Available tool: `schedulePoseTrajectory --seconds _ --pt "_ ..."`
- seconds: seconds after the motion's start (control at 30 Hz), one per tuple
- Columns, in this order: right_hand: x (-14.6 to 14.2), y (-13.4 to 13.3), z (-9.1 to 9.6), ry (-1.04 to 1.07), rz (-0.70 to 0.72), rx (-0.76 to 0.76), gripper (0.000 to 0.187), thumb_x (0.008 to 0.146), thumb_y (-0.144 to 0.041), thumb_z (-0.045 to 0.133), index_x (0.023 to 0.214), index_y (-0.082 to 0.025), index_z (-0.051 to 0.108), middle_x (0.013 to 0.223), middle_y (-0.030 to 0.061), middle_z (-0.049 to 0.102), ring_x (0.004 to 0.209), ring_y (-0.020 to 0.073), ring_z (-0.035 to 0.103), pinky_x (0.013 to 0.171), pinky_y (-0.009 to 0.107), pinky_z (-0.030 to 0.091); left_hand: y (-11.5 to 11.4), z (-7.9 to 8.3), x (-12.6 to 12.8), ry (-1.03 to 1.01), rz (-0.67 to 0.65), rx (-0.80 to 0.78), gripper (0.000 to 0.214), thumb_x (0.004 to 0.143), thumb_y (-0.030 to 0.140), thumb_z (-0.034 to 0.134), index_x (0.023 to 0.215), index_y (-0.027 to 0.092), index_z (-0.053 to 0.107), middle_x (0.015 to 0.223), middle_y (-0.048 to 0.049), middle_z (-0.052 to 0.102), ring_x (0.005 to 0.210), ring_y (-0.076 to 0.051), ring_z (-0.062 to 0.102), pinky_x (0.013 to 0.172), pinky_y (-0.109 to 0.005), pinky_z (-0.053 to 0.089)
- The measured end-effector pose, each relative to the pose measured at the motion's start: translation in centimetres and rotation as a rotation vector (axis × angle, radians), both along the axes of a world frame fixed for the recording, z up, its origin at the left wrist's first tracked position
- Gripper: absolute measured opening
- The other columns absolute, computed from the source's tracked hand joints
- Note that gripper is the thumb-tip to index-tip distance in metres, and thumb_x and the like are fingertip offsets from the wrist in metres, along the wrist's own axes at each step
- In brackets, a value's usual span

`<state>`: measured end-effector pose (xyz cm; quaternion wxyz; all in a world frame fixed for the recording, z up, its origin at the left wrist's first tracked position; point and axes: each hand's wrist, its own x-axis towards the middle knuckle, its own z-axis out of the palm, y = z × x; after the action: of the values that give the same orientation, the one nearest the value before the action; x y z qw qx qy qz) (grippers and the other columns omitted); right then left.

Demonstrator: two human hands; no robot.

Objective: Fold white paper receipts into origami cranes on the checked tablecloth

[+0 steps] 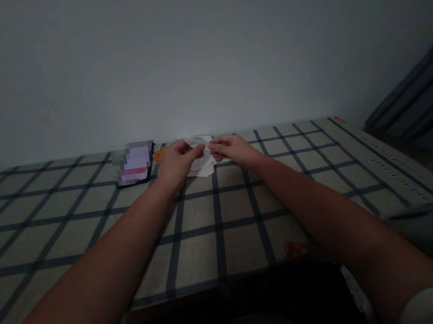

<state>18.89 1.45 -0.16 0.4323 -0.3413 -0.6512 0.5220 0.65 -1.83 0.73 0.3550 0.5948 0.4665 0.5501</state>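
Some thin white paper (202, 170), in several overlapping pieces, lies on the checked tablecloth (199, 212) toward the wall. My left hand (178, 160) is closed at the paper's left side, with the thumb stretched across it and the fingers curled behind. At the right edge of the paper, my right hand (233, 149) is pinched, thumb against fingertips. What sits between those fingertips is too small and dark to make out. The two hands are a short gap apart, fingertips facing each other.
A phone (135, 164) with a lit, blurred screen lies left of my left hand. Behind the table rises a plain wall (202, 52). Dark folded fabric (424, 103) hangs at the right, past the table's edge. Orange prints mark the cloth.
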Motion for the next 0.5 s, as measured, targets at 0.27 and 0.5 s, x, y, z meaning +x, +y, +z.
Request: schedulePoseTrajectory --seconds 0.27,0.5 --pt "0.65 -0.14 0.29 -0.082 0.004 0.049 0.021 0.08 -0.035 0.071 0.082 -0.014 0.071 0.072 0.0027 0.067 0.067 0.0108 0.058 0.067 0.025 0.048 0.04 -0.12 0.04 -0.027 -0.02 -0.007 0.028 0.066 0.04 0.08 0.075 0.016 0.071 0.074 -0.0053 0.071 0.065 -0.017 0.062 0.06 -0.027 0.048" --pt "0.53 0.04 -0.13 -0.099 -0.011 0.12 0.021 0.081 -0.037 0.069 0.08 -0.016 0.07 0.073 0.0017 0.066 0.069 0.0112 0.058 0.068 0.025 0.047 -0.25 0.04 0.57 -0.142 -0.11 -0.103 0.033 0.065 0.038 0.081 0.087 0.014 0.075 0.084 -0.0078 0.074 0.069 -0.017 0.065 0.068 -0.031 0.051"
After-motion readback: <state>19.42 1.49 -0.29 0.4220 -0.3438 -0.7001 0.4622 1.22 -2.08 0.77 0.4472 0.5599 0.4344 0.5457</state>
